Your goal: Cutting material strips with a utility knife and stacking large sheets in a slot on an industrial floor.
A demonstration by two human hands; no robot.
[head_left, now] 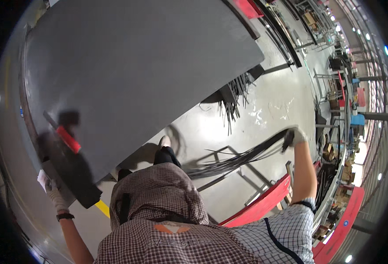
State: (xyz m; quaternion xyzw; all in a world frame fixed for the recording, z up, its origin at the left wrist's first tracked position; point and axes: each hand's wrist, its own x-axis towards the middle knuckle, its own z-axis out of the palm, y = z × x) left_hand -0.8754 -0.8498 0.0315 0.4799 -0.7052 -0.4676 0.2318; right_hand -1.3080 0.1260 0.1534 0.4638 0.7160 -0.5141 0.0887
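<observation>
My right hand, in a pale glove with dark finger parts, is stretched out to the right and closed round one end of a bundle of long, thin black strips. The strips sag from it toward my waist, their other end hidden by my body. My left hand, also gloved, is at the left end of the table against a dark block-like piece; its fingers are mostly hidden. A small white piece shows beside it. On the tabletop lies a red-handled tool with a dark, narrow blade.
A large dark grey table fills the upper left. More black strips hang below its right edge. A red-topped bench with a metal frame stands at my right. Racks and boxes line the far right; a yellow line marks the floor.
</observation>
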